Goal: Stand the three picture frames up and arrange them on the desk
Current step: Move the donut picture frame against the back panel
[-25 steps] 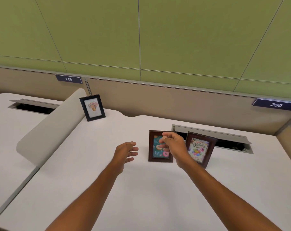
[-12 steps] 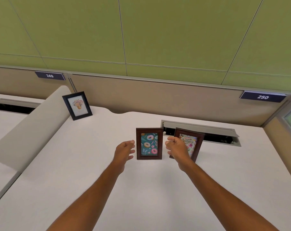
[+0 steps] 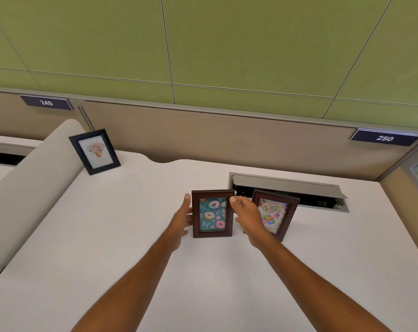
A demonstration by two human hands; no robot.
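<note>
A brown frame with a doughnut picture [image 3: 212,213] stands upright in the middle of the white desk [image 3: 107,236]. My left hand [image 3: 182,221] presses its left edge and my right hand [image 3: 246,215] holds its right edge near the top corner. Just to the right stands a second brown frame with a birthday picture [image 3: 277,213], partly hidden behind my right hand. A black frame with a flower picture [image 3: 94,151] stands at the back left, leaning against the divider.
A beige rounded divider [image 3: 30,185] borders the desk's left side. An open grey cable hatch [image 3: 289,189] lies behind the brown frames. A tan back panel with plates 249 [image 3: 46,102] and 250 [image 3: 384,138] closes the rear.
My left hand has moved right onto the doughnut frame's left edge, and my right hand has shifted onto its right edge. The frame stands between both hands.
</note>
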